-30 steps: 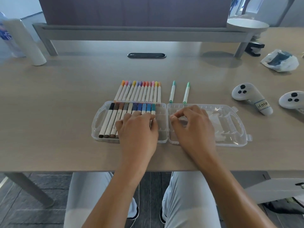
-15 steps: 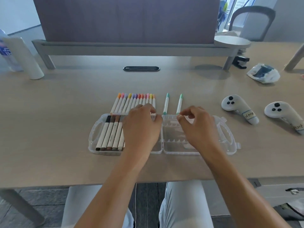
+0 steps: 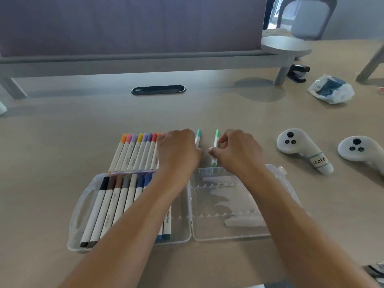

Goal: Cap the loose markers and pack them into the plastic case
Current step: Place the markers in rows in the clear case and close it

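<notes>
**Two Green Markers Left Outside the Case as Both Hands Close In**

A teal marker (image 3: 198,138) and a green marker (image 3: 216,147) lie just beyond the open plastic case (image 3: 228,225), both capped at their far ends. The right hand (image 3: 239,154) curls its fingers (image 3: 213,151) round the green marker's barrel. The left hand (image 3: 178,152) sits beside the teal one, fingers bent, but whether it grips that marker or merely touches it cannot be told. A row of pastel markers (image 3: 135,151) lies on the surface (image 3: 62,142) behind the case, and darker markers (image 3: 112,202) already fill the left tray.

The likely hazards: a marker pinched near one end may swing or slip on the lift, and the forearms (stretched low over both trays) could nudge the light case or unseat markers already slotted. A loose cap could go unnoticed if only the far end is checked.

The left hand and arm hide the right end of the pastel row and several markers in the tray. The near end of the teal marker is covered. Two white controllers (image 3: 301,150) lie well apart to the right; one runs off the frame.
</notes>
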A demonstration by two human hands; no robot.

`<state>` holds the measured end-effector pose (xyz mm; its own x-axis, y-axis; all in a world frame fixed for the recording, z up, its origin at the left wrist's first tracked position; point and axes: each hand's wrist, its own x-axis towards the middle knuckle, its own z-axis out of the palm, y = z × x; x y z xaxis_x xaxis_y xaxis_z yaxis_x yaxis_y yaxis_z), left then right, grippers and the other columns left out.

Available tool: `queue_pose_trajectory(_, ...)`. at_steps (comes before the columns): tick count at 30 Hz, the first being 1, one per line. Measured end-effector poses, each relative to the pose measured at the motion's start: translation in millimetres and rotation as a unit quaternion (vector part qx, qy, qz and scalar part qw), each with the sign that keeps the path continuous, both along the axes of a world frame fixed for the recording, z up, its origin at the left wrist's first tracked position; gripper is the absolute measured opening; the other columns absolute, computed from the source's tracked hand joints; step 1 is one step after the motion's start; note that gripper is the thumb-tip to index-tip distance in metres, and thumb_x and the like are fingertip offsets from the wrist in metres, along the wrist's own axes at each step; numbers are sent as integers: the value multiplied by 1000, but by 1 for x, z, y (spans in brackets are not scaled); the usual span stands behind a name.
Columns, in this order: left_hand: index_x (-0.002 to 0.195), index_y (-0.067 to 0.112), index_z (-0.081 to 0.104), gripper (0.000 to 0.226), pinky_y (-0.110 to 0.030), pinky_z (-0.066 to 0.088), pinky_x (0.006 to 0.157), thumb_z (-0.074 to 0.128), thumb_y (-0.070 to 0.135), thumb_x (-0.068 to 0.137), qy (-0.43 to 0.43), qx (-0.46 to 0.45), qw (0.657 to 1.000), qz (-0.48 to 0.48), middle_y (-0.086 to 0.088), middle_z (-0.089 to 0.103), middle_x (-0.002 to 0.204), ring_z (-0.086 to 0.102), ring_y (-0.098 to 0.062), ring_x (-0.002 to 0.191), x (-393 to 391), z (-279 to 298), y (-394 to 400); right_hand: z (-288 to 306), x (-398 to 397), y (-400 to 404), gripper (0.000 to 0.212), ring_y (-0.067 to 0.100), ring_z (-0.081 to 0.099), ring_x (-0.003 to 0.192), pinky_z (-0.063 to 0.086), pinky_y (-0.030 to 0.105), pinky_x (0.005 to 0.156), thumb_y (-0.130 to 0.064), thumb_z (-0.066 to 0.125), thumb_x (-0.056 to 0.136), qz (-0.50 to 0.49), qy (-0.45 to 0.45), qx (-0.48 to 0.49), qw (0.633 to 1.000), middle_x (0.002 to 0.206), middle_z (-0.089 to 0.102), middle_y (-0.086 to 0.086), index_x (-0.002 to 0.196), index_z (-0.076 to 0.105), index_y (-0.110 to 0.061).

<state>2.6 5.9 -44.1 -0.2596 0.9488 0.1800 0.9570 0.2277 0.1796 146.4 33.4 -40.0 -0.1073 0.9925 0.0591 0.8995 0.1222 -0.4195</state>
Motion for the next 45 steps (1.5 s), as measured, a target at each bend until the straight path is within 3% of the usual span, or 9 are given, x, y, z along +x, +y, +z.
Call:
queue_pose_trajectory(5, 95, 23, 69, 19, -33, 30, 81, 60, 39, 93, -2, 7, 1000, 0, 2, 62, 80, 52, -18, 80, 2, -3, 2, -6, 3, 2, 19, 23, 69, 90, 54, 34, 79, -42, 73, 85, -26, -23, 11, 999, 94, 75, -4, 96, 74, -26)
queue_pose_trajectory(10, 95, 21, 74, 27, -34, 30, 79, 60, 44, 90, -37, 55, 998, 7, 1, 70, 83, 60, -20, 81, 1, -1, 0, -2, 2, 0, 17, 26, 67, 85, 47, 31, 72, -37, 69, 85, -35, -3, 2, 999, 88, 73, 0, 93, 74, -22)
queue_pose_trajectory(13, 94, 21, 75, 25, -35, 33, 79, 61, 41, 89, -86, 91, 992, 14, 2, 72, 84, 62, -21, 82, 1, 10, -8, 0, 4, -2, 19, 24, 67, 87, 48, 32, 73, -38, 68, 87, -36, 40, 9, 999, 90, 74, -3, 96, 72, -22)
queue_pose_trajectory(18, 99, 20, 77, 23, -40, 52, 88, 66, 36, 86, -209, 117, 970, 32, 4, 74, 92, 66, -20, 88, -2, 30, -44, 18, 2, -15, 19, 14, 69, 83, 59, 37, 83, -39, 69, 86, -14, 162, 8, 987, 85, 72, -14, 100, 74, -26)
queue_pose_trajectory(25, 111, 26, 72, 26, -38, 56, 85, 66, 39, 88, -275, 113, 950, 95, 10, 74, 90, 67, -14, 86, -12, 22, -124, 21, -7, -76, 18, 9, 69, 81, 59, 33, 81, -34, 72, 87, 30, 216, -10, 976, 88, 73, -10, 102, 74, -25)
queue_pose_trajectory(32, 115, 26, 71, 29, -43, 54, 91, 66, 38, 90, -256, 108, 955, 103, 13, 70, 79, 66, -10, 79, -4, 1, -176, -4, -12, -126, 25, 10, 67, 78, 57, 33, 78, -34, 70, 89, 56, 189, 7, 980, 81, 71, -11, 113, 73, -26)
queue_pose_trajectory(35, 114, 27, 70, 29, -46, 53, 93, 66, 40, 89, -241, 104, 961, 91, 13, 68, 76, 66, -13, 80, 3, -1, -178, -11, -6, -132, 24, 7, 65, 75, 53, 30, 72, -30, 71, 88, 49, 209, 30, 976, 77, 69, -11, 112, 73, -25)
queue_pose_trajectory(38, 115, 28, 71, 29, -47, 52, 92, 66, 40, 89, -223, 117, 965, 78, 10, 69, 80, 66, -16, 82, 10, -5, -176, -16, 0, -132, 24, 7, 65, 74, 56, 34, 75, -31, 72, 88, 39, 233, 39, 971, 76, 68, -12, 112, 74, -25)
queue_pose_trajectory(45, 112, 31, 72, 22, -42, 49, 91, 64, 42, 95, -163, 155, 973, 59, 14, 65, 78, 60, -12, 82, 10, -18, -176, -25, 4, -132, 24, 5, 65, 74, 57, 34, 75, -33, 73, 90, 45, 236, 37, 970, 78, 68, -13, 113, 73, -27)
